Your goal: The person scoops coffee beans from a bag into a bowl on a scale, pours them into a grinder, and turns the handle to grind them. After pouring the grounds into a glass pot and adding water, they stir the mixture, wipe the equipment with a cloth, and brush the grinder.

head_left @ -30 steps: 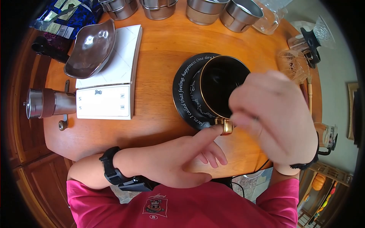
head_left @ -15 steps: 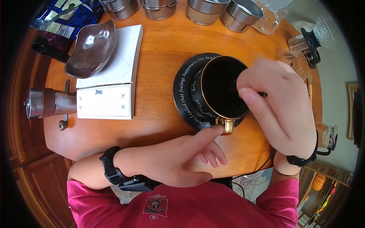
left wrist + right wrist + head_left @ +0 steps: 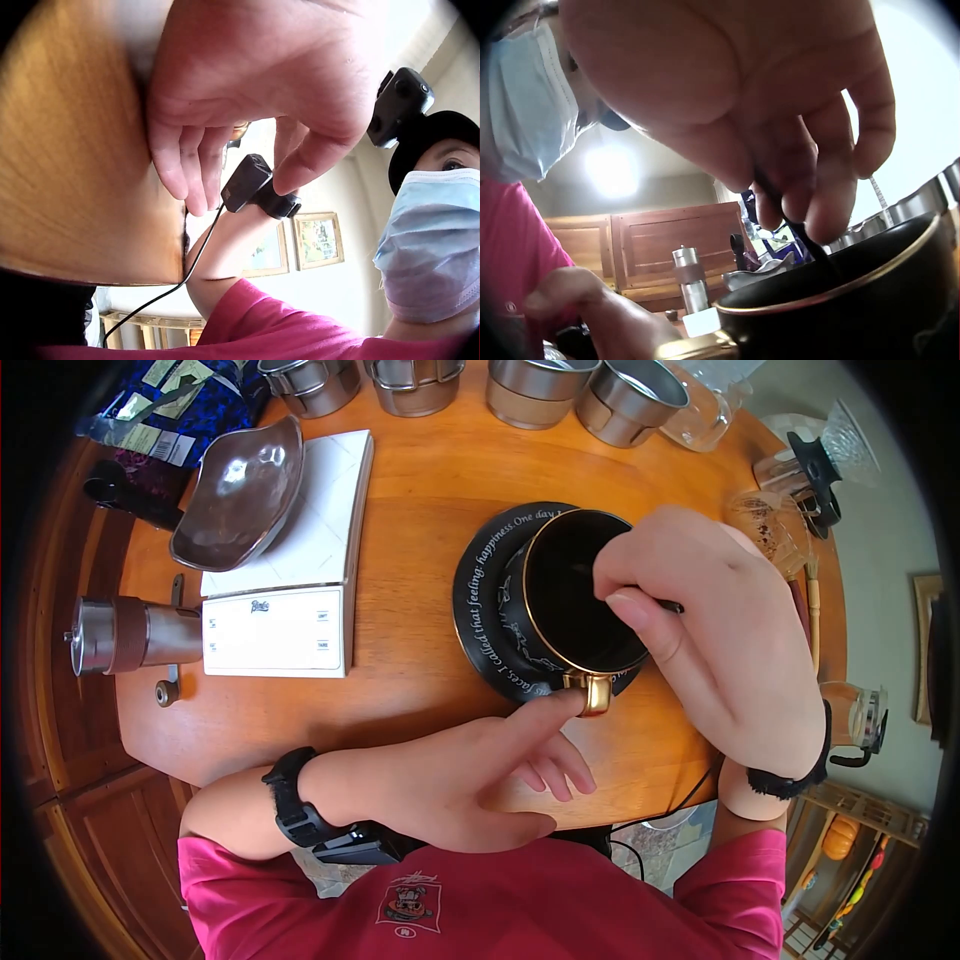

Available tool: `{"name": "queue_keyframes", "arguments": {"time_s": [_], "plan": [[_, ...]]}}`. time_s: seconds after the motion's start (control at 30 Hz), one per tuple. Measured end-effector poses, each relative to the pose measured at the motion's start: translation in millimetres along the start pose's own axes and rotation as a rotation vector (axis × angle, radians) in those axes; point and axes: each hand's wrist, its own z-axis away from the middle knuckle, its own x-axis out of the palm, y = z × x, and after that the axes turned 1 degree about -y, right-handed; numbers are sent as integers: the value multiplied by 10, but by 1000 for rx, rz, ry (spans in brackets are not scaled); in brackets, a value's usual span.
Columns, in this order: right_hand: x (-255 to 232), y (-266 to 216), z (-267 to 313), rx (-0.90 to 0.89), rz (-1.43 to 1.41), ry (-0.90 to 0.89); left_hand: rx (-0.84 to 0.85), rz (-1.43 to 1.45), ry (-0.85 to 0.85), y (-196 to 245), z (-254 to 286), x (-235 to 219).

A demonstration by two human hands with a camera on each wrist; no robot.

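Observation:
A black cup (image 3: pixel 570 575) with a gold rim and gold handle (image 3: pixel 597 695) stands on a black saucer (image 3: pixel 482 585) printed with white letters. The left hand (image 3: pixel 465 785) touches the handle with its index finger, its other fingers loose; in the left wrist view the left hand (image 3: pixel 262 82) holds nothing. Over the cup, the right hand (image 3: pixel 725 630) pinches a thin dark stick-like utensil. In the right wrist view the utensil (image 3: pixel 814 251) slants down from the right hand (image 3: pixel 742 90) into the cup (image 3: pixel 855 315); its lower end is hidden.
A white scale (image 3: pixel 275 630) with a brown dish (image 3: pixel 240 490) on it stands left, beside a steel grinder (image 3: pixel 130 633). Several metal cups (image 3: pixel 415 385) line the far edge. A whisk (image 3: pixel 770 525) and glassware lie at the right, a blue bag (image 3: pixel 170 410) far left.
The right hand has shifted about over the cup, lately a little to the left, still pinching the utensil. The left hand has stayed at the handle.

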Motion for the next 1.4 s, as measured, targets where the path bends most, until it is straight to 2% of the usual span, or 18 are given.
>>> {"name": "queue_keyframes", "arguments": {"time_s": [0.13,0.2,0.33,0.43,0.5,0.53,0.57,0.63,0.67,0.73,0.87,0.93,0.97,1.03,1.1,1.27,1.4], "plan": [[-130,-139,26,26,139,-111,24,39,12,-26,18,13],[-175,-164,40,2,-67,-233,32,-6,14,2,13,10],[-97,-142,46,-57,-244,-211,48,-54,14,7,-3,12],[-31,-82,15,-6,-189,-148,42,38,14,-44,16,21],[-26,-48,15,39,65,-3,4,33,5,-8,0,11],[-41,-39,20,47,59,22,-34,27,-3,5,-6,7],[-79,-44,25,46,59,22,-34,27,-3,3,-4,4],[-174,-82,32,52,47,-122,-13,-5,-9,-6,-2,-1],[-189,-100,33,51,47,-122,-13,-4,-8,-10,-1,1],[-200,-127,33,-16,-119,-226,35,-19,13,-17,-2,10],[-100,-85,36,-74,-270,-228,50,-53,13,-11,-6,12],[-40,-64,12,-25,-155,-108,38,18,13,-37,15,15],[-41,-55,8,-25,-154,-108,39,18,12,-27,9,11],[-51,-36,12,50,67,24,-12,-9,-10,3,-3,-2],[-112,-49,11,70,14,-5,-11,-9,-8,11,3,0],[-151,-130,13,-31,-252,-158,-16,-9,-15,12,2,1],[-87,-116,6,4,-337,-97,7,-10,-9,-4,9,5]]}}
